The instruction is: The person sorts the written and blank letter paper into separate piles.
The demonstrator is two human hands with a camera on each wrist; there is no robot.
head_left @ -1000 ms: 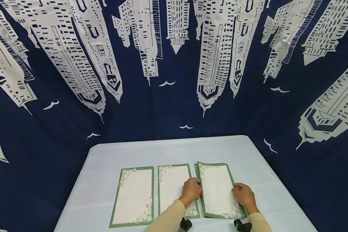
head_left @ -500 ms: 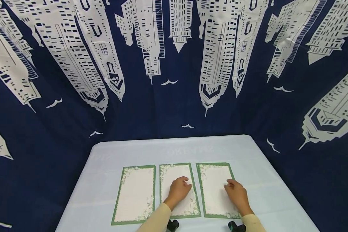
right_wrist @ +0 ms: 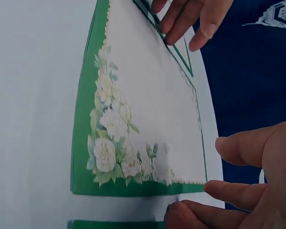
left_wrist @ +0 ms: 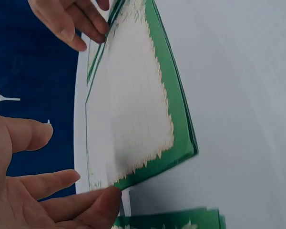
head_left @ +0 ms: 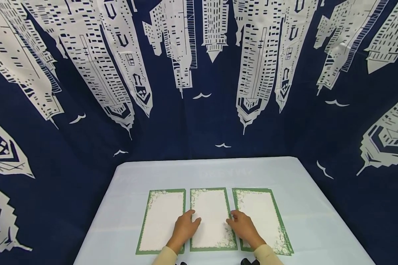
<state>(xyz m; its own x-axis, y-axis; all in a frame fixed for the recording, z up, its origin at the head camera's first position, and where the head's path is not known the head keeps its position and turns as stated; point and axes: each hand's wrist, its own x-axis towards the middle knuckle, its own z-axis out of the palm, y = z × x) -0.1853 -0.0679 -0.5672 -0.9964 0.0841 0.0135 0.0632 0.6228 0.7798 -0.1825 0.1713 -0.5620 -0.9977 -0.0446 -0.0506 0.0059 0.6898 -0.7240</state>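
- Middle sheet (head_left: 212, 224): lies flat in the lower centre of the head frame, on the white table (head_left: 321, 224), with a green flowered border; shows a second green line along its near edge in the left wrist view, possibly another layer beneath.
- Long axis: runs top to bottom in the head frame, slanting slightly, and so offers one long edge to each hand.
- Left hand (head_left: 185, 227): sits at the left long edge, about midway along, with the sheet to the right of the fingertips; has thumb and fingers spread and relaxed, released, with nothing visibly pinched.
- Right hand (head_left: 246, 226): sits at the right long edge, almost level with the other, with the sheet to the left of the fingertips; has fingers loosely bent and apart from the thumb, also grasping nothing.
- Nearer hand: cannot pick one; looks about equal from both sides.
- Contact: overlaps the edges at both sets of fingertips; cannot tell touching from hovering just above.
- Neighbours: left sheet (head_left: 164, 217), partly hidden beneath the left hand in the head frame; right stack (head_left: 260, 213), with layers offset at its right edge, partly hidden beneath the right hand.
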